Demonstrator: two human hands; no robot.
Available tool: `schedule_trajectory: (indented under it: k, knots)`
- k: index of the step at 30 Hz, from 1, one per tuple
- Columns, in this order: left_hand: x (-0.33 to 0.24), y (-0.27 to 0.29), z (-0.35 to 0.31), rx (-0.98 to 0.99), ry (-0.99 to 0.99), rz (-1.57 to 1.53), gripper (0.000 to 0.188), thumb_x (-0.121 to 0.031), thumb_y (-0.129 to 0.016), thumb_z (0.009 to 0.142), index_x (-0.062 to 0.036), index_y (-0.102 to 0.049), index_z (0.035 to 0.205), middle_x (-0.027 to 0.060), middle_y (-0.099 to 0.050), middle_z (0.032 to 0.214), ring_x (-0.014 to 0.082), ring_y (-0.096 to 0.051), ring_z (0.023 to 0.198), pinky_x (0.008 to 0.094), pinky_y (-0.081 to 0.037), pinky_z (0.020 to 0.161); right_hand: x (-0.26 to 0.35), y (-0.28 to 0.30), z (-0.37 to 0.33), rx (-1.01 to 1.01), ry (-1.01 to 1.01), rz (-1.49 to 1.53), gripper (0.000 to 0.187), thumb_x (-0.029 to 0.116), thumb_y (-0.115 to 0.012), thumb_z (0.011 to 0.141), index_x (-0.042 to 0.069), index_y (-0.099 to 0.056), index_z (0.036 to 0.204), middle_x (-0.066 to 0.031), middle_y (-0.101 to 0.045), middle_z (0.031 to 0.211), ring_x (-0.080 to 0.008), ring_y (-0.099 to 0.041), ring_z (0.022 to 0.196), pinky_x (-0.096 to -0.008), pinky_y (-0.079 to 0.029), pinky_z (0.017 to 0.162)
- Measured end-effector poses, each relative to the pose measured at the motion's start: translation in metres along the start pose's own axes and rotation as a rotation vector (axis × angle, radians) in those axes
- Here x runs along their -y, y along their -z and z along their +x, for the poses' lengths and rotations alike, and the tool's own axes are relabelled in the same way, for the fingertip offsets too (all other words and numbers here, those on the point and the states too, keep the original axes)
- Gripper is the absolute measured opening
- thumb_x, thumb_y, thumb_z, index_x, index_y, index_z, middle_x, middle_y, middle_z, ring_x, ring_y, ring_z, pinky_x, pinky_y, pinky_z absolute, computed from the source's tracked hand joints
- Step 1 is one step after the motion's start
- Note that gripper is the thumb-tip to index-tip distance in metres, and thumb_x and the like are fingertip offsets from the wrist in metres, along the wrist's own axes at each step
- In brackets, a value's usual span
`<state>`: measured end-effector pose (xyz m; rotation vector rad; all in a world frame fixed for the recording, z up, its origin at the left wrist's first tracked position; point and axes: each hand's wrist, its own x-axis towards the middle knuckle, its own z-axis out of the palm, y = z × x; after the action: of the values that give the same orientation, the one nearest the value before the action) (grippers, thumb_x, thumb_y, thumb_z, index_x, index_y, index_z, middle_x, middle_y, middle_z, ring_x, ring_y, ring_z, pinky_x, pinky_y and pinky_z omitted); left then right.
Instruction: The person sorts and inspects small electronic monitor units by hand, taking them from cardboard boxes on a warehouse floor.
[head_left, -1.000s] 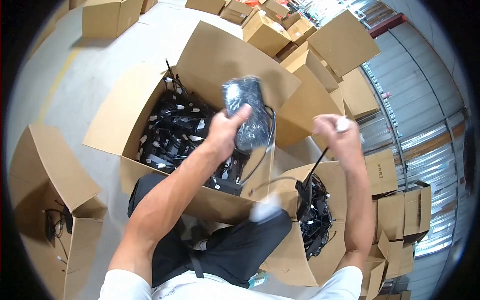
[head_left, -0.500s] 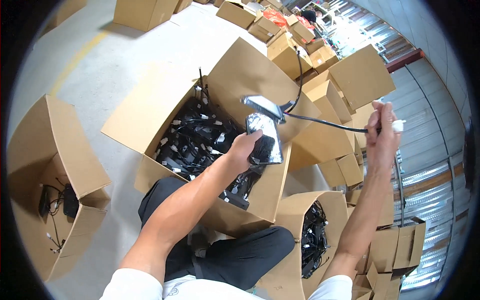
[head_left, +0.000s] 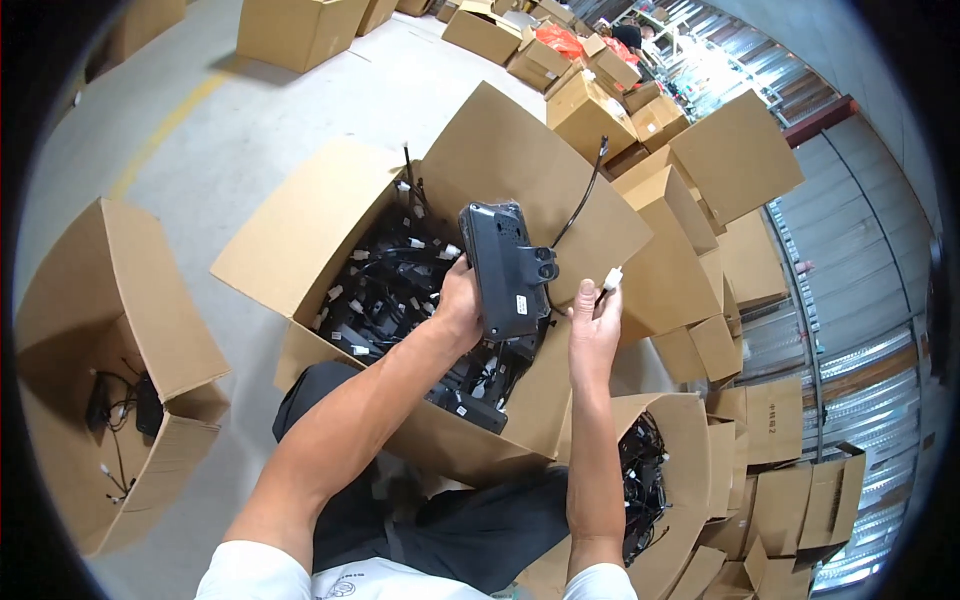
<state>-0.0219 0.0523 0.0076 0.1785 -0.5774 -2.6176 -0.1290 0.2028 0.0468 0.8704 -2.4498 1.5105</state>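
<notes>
My left hand [head_left: 461, 302] grips the left edge of a black display unit [head_left: 507, 270], a flat rectangular housing with a round-holed bracket and a small white label on its back. The back faces me, so its front is hidden. One black cable [head_left: 585, 198] rises from behind the bracket. My right hand [head_left: 597, 335] is closed on another cable just below its white connector plug [head_left: 612, 279]. Beneath my hands stands an open cardboard box [head_left: 300, 250] full of similar black units [head_left: 385, 285] with cables and white plugs.
At the left, an open carton [head_left: 165, 310] holds a few black units with cables. Another box [head_left: 685, 430], by my right forearm, contains a heap of black cables [head_left: 643, 480]. More cartons [head_left: 590, 112] are stacked behind and to the right. A person [head_left: 630, 38] is far back.
The display unit has turned from its glossy face to its back. My right hand has come down and left, closer to the unit, with the cable plug. The view has shifted slightly.
</notes>
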Motion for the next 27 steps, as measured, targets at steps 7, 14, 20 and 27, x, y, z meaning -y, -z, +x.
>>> schedule_trajectory:
  k: [7, 14, 20, 27]
  knots:
    - [0.0, -0.005, -0.004, -0.018, 0.081, 0.05, 0.044, -0.031, -0.03, 0.108, -0.0035, -0.057, 0.129, 0.0132, -0.07, 0.113, 0.0232, -0.072, 0.095, 0.0371, -0.062, 0.082, 0.05, -0.013, -0.023, 0.203, 0.026, -0.016, 0.037, 0.022, -0.081, 0.088, -0.004, -0.067, 0.11, 0.0017, -0.063, 0.082, -0.0047, -0.052, 0.069, -0.021, -0.045, 0.063]
    - [0.025, -0.007, -0.001, -0.13, 0.057, 0.272, 0.037, -0.032, -0.039, 0.109, -0.0058, -0.056, 0.13, 0.0092, -0.068, 0.115, 0.0173, -0.069, 0.095, 0.0336, -0.06, 0.082, 0.015, 0.001, -0.025, -0.035, 0.166, 0.035, 0.023, 0.018, -0.078, 0.091, -0.003, -0.069, 0.096, 0.0051, -0.058, 0.076, -0.002, -0.044, 0.066, -0.02, -0.037, 0.057]
    - [0.037, -0.008, -0.007, -0.092, 0.178, 0.149, 0.052, -0.05, -0.049, 0.104, -0.0044, -0.055, 0.128, 0.0071, -0.067, 0.114, 0.0147, -0.066, 0.1, 0.0314, -0.057, 0.087, -0.001, 0.011, -0.022, -0.05, 0.015, 0.035, 0.024, 0.017, -0.079, 0.088, -0.004, -0.069, 0.092, -0.0028, -0.06, 0.064, -0.0069, -0.05, 0.059, -0.0262, -0.043, 0.054]
    - [0.038, -0.007, -0.008, -0.083, 0.22, 0.23, 0.047, -0.039, -0.069, 0.096, -0.0031, -0.057, 0.123, 0.0072, -0.068, 0.109, 0.0186, -0.07, 0.096, 0.0352, -0.059, 0.085, -0.005, 0.03, -0.009, 0.096, -0.016, 0.183, 0.045, 0.031, -0.077, 0.09, -0.003, -0.064, 0.117, -0.012, -0.068, 0.098, -0.0152, -0.063, 0.083, -0.0315, -0.052, 0.075]
